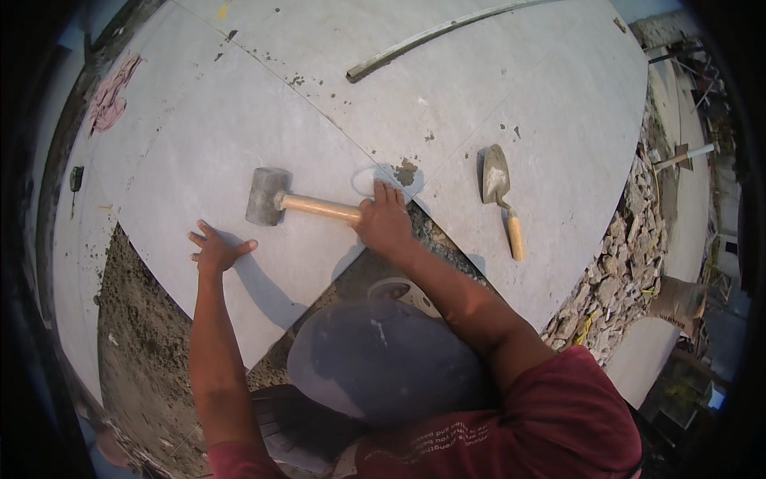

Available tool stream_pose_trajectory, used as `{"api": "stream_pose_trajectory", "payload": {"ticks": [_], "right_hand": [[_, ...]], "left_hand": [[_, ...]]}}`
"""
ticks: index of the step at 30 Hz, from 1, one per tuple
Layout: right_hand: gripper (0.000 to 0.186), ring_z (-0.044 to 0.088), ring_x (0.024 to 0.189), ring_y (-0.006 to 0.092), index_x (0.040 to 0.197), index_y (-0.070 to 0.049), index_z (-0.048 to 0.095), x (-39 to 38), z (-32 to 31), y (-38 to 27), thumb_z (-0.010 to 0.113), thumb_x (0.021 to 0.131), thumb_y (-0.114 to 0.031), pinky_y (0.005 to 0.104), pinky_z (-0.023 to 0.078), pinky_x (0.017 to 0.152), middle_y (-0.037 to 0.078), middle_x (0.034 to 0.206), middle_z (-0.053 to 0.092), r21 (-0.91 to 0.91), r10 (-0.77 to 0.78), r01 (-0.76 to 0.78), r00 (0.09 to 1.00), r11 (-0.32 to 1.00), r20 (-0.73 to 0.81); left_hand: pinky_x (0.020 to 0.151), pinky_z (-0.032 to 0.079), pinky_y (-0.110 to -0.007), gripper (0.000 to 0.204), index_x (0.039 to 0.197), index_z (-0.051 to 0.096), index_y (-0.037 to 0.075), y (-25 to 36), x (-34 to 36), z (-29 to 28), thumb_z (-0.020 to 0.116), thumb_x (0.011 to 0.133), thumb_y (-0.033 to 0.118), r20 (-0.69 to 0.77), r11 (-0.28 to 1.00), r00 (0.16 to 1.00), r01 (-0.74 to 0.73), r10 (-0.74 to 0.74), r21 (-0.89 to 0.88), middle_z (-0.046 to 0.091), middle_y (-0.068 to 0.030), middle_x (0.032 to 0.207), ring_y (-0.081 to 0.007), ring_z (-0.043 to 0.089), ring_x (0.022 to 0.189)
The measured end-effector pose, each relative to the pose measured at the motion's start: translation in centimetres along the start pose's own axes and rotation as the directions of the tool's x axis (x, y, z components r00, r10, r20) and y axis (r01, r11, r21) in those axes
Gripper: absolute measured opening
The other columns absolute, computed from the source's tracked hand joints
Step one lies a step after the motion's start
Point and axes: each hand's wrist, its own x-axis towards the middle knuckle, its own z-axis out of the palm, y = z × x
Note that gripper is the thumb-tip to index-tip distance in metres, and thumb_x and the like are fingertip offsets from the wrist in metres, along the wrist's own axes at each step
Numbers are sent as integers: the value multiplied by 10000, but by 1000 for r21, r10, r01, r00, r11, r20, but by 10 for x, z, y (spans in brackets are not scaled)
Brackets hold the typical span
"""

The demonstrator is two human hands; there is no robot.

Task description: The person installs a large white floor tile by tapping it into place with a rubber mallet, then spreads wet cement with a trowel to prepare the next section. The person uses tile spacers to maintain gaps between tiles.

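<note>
My left hand [215, 251] rests with spread fingers on a large pale grey tile [183, 160]. My right hand [384, 219] holds the wooden handle of a rubber mallet [268, 196], its fingertips reaching to the tile corner at a seam. The mallet's dark grey head lies over the tile, left of that hand. A trowel [495, 176] with a wooden handle lies on the adjoining tile [558, 176] to the right. Small grey mortar spots [405, 172] mark the tile just beyond my right fingertips.
A long straight bar [431, 36] lies across the far tiles. A pink cloth [112, 92] and a small green tool [76, 180] are at the left. Rough mortar bed [144, 335] shows between tiles. Broken rubble [618, 263] lines the right edge. My bent leg is below my hands.
</note>
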Motion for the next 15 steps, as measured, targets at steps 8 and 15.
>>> {"api": "stream_pose_trajectory", "payload": {"ticks": [8,15], "right_hand": [[363,662,813,380,997,4,582,17,-81,-53,647,935,-348,453,506,708,215,877,664,470,17,-208,925,858,379],[384,622,618,335,958,27,555,67,-98,-101,617,967,-352,432,485,594,195,693,618,836,-172,147,983,529,-64]], "left_hand": [[1138,26,-690,1448,1569,-19,36,4,-58,57,746,597,788,-304,956,952,-111,25,-271,-80,-340,1584,-548,-75,1455],[1132,-82,-667,1513,1564,-91,51,19,-68,66,716,559,843,-173,971,985,-15,-27,-238,-149,-349,1571,-527,-172,1448]]}}
